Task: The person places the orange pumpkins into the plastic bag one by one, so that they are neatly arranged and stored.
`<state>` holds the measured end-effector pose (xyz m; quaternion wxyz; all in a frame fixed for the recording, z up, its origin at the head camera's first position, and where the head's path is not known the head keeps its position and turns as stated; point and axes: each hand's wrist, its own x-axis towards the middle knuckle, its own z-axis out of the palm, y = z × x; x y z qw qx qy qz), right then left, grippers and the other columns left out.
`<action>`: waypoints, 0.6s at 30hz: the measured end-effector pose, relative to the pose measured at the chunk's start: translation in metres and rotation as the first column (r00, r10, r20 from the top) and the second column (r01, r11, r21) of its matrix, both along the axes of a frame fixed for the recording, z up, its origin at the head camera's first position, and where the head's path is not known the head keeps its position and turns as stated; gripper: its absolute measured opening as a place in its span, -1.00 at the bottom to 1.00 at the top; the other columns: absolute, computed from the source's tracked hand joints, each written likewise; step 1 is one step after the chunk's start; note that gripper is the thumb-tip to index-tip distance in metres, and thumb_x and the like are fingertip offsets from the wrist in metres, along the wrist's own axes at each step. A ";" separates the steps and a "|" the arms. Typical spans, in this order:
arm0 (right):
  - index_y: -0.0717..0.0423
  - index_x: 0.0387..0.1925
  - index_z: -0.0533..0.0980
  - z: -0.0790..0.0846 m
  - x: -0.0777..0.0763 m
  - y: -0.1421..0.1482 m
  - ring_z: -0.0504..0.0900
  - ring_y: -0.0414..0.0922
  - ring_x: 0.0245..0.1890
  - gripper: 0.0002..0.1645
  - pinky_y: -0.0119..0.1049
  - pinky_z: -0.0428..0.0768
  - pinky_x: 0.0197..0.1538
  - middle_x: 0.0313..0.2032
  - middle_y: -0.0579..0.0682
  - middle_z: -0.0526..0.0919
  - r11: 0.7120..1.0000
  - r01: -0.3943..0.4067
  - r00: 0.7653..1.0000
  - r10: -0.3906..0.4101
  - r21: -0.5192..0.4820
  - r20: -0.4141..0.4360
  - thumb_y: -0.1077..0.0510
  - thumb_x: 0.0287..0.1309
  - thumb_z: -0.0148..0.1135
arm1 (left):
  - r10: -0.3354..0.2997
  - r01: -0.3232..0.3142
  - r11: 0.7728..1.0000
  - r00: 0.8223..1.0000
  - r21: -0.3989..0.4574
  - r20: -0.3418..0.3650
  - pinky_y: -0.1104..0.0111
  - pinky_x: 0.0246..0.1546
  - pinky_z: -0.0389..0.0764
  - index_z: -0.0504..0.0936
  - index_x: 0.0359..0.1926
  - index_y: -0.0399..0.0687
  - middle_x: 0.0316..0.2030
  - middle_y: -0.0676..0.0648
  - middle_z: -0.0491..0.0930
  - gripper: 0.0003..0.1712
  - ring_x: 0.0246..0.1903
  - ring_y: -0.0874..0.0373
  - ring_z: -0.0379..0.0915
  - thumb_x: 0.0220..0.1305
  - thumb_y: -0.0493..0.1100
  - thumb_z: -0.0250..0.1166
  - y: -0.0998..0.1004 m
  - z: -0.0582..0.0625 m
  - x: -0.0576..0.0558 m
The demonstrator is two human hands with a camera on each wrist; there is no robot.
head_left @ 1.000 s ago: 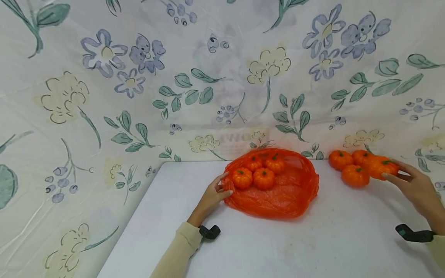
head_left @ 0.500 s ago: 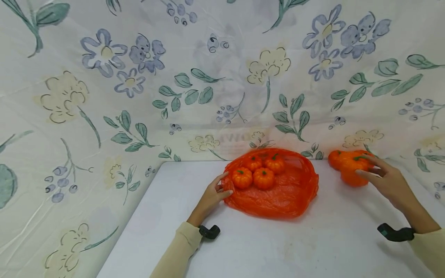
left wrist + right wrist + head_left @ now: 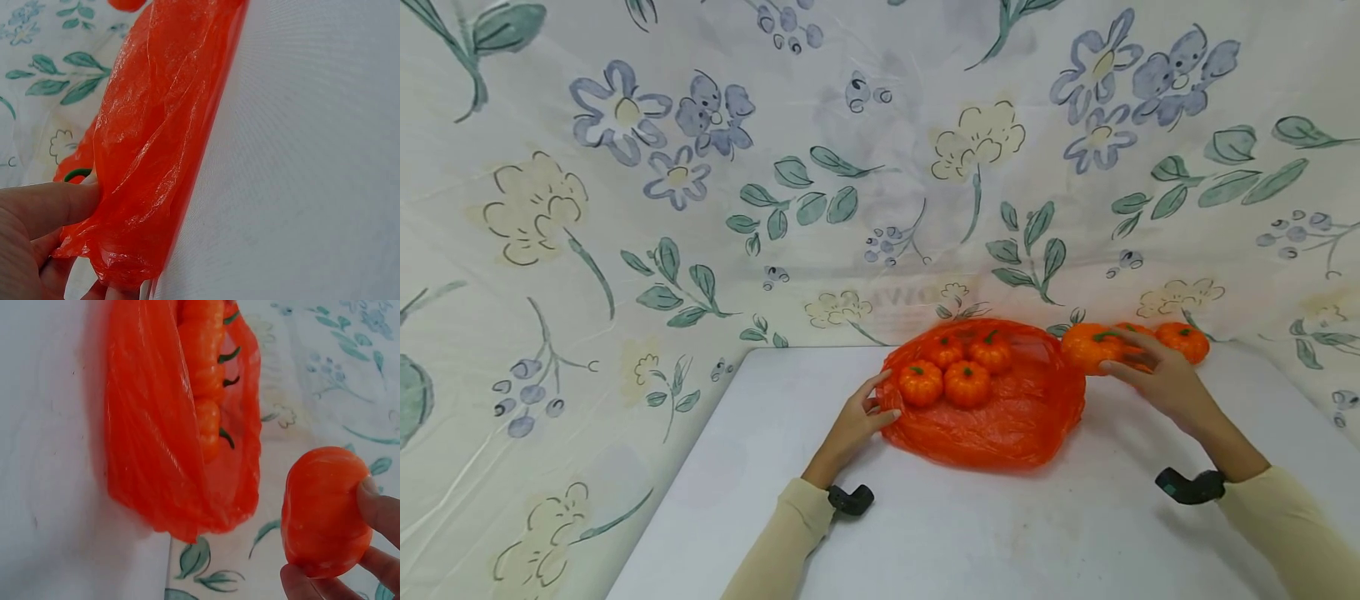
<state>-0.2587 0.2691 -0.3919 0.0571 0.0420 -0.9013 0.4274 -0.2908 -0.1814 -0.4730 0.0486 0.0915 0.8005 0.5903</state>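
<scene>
A red plastic bag (image 3: 1000,437) lies spread with its mouth up on the table, and several small orange pumpkins (image 3: 967,384) with green stems sit in its left part. My left hand (image 3: 855,423) grips the bag's left rim; the left wrist view shows the thumb (image 3: 53,209) on one side of the crumpled film and fingers beneath it. Raised beside the bag's right rim, my right hand (image 3: 1165,390) holds another pumpkin (image 3: 326,512) between thumb and fingers. In the head view this hand partly covers the loose pumpkins behind it.
Loose pumpkins (image 3: 1182,342) stay at the back right of the white table (image 3: 1075,542), the rest of them partly hidden. A flower-printed cloth (image 3: 880,150) hangs right behind the table's back edge. Each wrist wears a black camera (image 3: 1190,487).
My right hand has carried the pumpkin leftward from the loose group to the bag's right rim. The left hand keeps its grip in the same place.
</scene>
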 end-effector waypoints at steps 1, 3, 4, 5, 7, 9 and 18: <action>0.07 0.53 0.14 0.000 0.000 -0.003 0.34 0.41 0.29 -0.01 0.26 0.58 0.10 0.41 0.39 0.25 1.000 -0.002 1.000 0.002 0.005 -0.003 -0.31 0.27 0.21 | -0.001 0.001 1.000 1.000 -0.001 -0.001 0.26 -0.01 0.66 0.28 0.48 0.25 0.23 -0.16 0.43 -0.19 0.06 -0.01 0.47 0.26 -0.12 0.37 0.000 0.000 0.000; 0.06 0.53 0.15 0.001 -0.001 -0.008 0.38 0.39 0.28 -0.03 0.26 0.57 0.11 0.39 0.37 0.29 1.000 -0.017 1.000 0.017 0.004 -0.005 -0.31 0.27 0.20 | -0.001 0.001 1.000 1.000 -0.003 -0.001 0.25 -0.01 0.66 0.28 0.48 0.25 0.24 -0.16 0.43 -0.19 0.06 -0.02 0.47 0.26 -0.12 0.37 0.000 -0.001 0.000; 0.04 0.53 0.15 0.001 -0.001 -0.010 0.40 0.37 0.27 -0.04 0.25 0.57 0.11 0.38 0.36 0.32 1.000 -0.027 1.000 0.027 -0.001 -0.008 -0.30 0.28 0.20 | 0.000 0.000 1.000 1.000 -0.002 0.002 0.25 0.00 0.66 0.28 0.48 0.26 0.24 -0.15 0.43 -0.19 0.06 -0.01 0.47 0.26 -0.12 0.38 0.000 -0.001 0.000; 0.03 0.53 0.15 0.001 -0.001 -0.012 0.42 0.36 0.26 -0.05 0.24 0.57 0.12 0.37 0.36 0.33 0.999 -0.035 0.999 0.035 -0.002 -0.008 -0.29 0.29 0.20 | 0.001 -0.001 1.000 1.000 -0.003 0.005 0.25 0.00 0.66 0.29 0.48 0.28 0.24 -0.14 0.43 -0.19 0.06 -0.01 0.47 0.25 -0.12 0.38 0.000 -0.001 -0.001; 0.02 0.53 0.16 0.001 -0.002 -0.016 0.42 0.36 0.27 -0.08 0.22 0.57 0.13 0.38 0.35 0.31 0.998 -0.061 0.998 0.061 -0.019 -0.006 -0.27 0.31 0.19 | 0.003 -0.003 1.000 1.000 -0.003 0.010 0.25 0.01 0.66 0.29 0.47 0.30 0.24 -0.13 0.44 -0.19 0.06 -0.02 0.47 0.25 -0.12 0.38 0.000 0.000 0.000; 0.03 0.52 0.16 0.000 -0.004 -0.019 0.40 0.37 0.29 -0.10 0.21 0.56 0.14 0.40 0.35 0.28 0.996 -0.084 0.996 0.083 -0.031 -0.010 -0.24 0.32 0.19 | 0.004 -0.004 1.000 1.000 -0.003 0.007 0.24 0.01 0.66 0.29 0.47 0.29 0.22 -0.14 0.44 -0.20 0.06 -0.02 0.47 0.25 -0.11 0.38 0.000 0.000 0.000; -0.05 0.52 0.18 -0.006 -0.010 -0.030 0.34 0.38 0.34 -0.07 0.21 0.56 0.15 0.45 0.32 0.22 0.995 -0.096 0.995 0.096 -0.009 0.020 -0.32 0.27 0.19 | 0.004 -0.004 1.000 1.000 0.002 0.015 0.26 -0.01 0.66 0.29 0.48 0.29 0.22 -0.14 0.45 -0.19 0.06 -0.01 0.46 0.25 -0.11 0.38 0.000 0.000 0.001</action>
